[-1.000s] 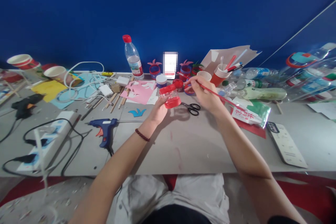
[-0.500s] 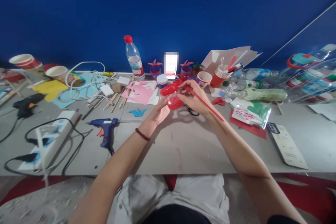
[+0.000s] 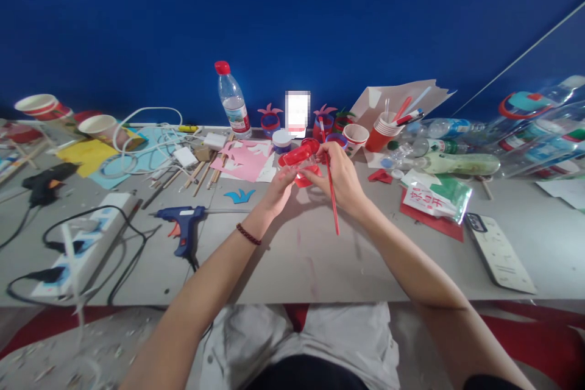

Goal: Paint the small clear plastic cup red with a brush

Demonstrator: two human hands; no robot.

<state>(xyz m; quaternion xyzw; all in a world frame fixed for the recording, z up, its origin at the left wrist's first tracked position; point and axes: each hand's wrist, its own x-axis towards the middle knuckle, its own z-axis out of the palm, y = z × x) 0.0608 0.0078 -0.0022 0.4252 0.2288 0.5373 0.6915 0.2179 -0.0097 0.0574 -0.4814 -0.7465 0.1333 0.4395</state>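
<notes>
My left hand (image 3: pixel 278 192) is closed around a clear plastic bottle piece (image 3: pixel 292 157) coated in red paint, tilted above the table. In my right hand (image 3: pixel 345 180) is a slim red paintbrush (image 3: pixel 333 204), its bristle end up and its handle pointing toward me. The thumb of that hand reaches to the plastic piece's near side; fingers partly hide the contact. Just behind the piece stands an open jar of red paint (image 3: pixel 311 145). Beside it are a white-lidded jar (image 3: pixel 282 141) and an open purple-rimmed jar (image 3: pixel 337 139).
A blue glue gun (image 3: pixel 183 225), a blue paper cutout (image 3: pixel 239 196) and a power strip (image 3: pixel 86 244) lie to the left. A red-capped bottle (image 3: pixel 234 103) stands at the back. Rightward are paper cups (image 3: pixel 382 134), plastic bottles (image 3: pixel 461 164) and a phone (image 3: pixel 500 253).
The paintbrush has swung from lying along my right forearm to nearly upright in view, bristles up. My right hand has turned and shifted slightly down; the left hand keeps hold of the plastic piece.
</notes>
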